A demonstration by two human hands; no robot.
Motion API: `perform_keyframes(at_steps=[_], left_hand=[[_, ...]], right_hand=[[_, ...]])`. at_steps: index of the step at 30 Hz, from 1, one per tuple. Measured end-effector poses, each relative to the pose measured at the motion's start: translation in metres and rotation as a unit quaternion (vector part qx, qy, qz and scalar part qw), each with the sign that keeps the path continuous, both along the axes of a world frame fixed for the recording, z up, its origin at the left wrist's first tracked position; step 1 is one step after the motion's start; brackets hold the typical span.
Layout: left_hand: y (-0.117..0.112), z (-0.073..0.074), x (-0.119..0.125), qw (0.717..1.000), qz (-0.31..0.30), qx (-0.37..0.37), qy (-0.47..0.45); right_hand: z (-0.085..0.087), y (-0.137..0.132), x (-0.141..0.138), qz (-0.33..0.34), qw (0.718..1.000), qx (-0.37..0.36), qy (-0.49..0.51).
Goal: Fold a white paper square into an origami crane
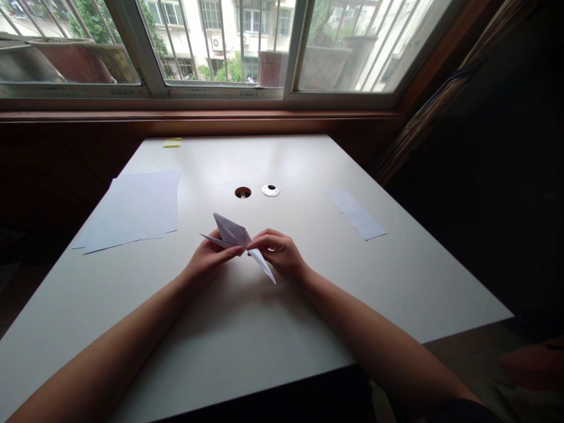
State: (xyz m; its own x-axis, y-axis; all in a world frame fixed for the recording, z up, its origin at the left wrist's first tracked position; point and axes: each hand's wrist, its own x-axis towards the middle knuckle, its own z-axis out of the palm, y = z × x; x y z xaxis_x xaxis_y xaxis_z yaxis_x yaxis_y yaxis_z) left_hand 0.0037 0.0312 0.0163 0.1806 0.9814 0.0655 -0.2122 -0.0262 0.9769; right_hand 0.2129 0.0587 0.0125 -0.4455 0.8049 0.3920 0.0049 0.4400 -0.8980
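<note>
A folded white paper shape [232, 232] with pointed flaps is held just above the white table [247, 329], near its middle. My left hand [210, 257] pinches it from the left, fingers closed on its lower edge. My right hand [279, 254] grips it from the right, fingers curled over a narrow flap that points down toward me. Both forearms reach in from the near edge.
A small stack of white sheets [134, 208] lies at the left. A strip of white paper [356, 214] lies at the right. A cable hole [242, 192] and its round cap [270, 190] sit behind my hands. Yellow sticky notes [172, 142] lie by the window sill.
</note>
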Motion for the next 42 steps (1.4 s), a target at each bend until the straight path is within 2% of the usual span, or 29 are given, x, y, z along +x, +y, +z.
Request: perform_keyframes(at_steps=[8, 12, 14, 19, 23, 27, 30, 33, 36, 39, 42], left_hand=[[0.0, -0.001, 0.001, 0.999, 0.027, 0.025, -0.011], [0.001, -0.002, 0.0, 0.998, 0.043, 0.034, -0.016], [0.002, -0.002, -0.001, 0.998, 0.049, 0.034, -0.014], [0.0, 0.001, -0.001, 0.999, 0.032, 0.03, 0.012], [-0.003, 0.002, -0.002, 0.996, 0.025, 0.054, 0.068], [-0.006, 0.003, -0.003, 0.985, 0.035, 0.113, 0.124], [-0.007, 0.007, -0.005, 0.97, 0.015, 0.183, 0.16], [-0.009, 0.012, -0.008, 0.951, 0.016, 0.242, 0.19], [-0.012, 0.017, -0.008, 0.936, 0.036, 0.27, 0.223], [-0.016, 0.023, -0.006, 0.925, 0.064, 0.283, 0.244], [-0.017, 0.025, -0.003, 0.915, 0.082, 0.301, 0.255]], right_hand=[[0.0, 0.0, -0.001, 0.002, 1.0, -0.016, 0.024], [0.0, -0.001, 0.0, -0.023, 0.998, -0.06, 0.01], [0.0, -0.002, -0.001, -0.028, 0.998, -0.059, -0.003], [0.002, -0.002, -0.002, -0.035, 0.999, 0.019, -0.027], [0.004, -0.003, -0.001, -0.056, 0.996, 0.063, -0.04], [0.005, -0.005, 0.0, -0.085, 0.982, 0.152, -0.067], [0.006, -0.007, 0.001, -0.098, 0.975, 0.183, -0.08], [0.007, -0.011, 0.001, -0.099, 0.98, 0.152, -0.085], [0.007, -0.014, -0.001, -0.076, 0.992, 0.085, -0.055], [0.007, -0.014, -0.003, -0.042, 0.999, -0.021, 0.007], [0.006, -0.011, -0.004, -0.012, 0.988, -0.143, 0.06]])
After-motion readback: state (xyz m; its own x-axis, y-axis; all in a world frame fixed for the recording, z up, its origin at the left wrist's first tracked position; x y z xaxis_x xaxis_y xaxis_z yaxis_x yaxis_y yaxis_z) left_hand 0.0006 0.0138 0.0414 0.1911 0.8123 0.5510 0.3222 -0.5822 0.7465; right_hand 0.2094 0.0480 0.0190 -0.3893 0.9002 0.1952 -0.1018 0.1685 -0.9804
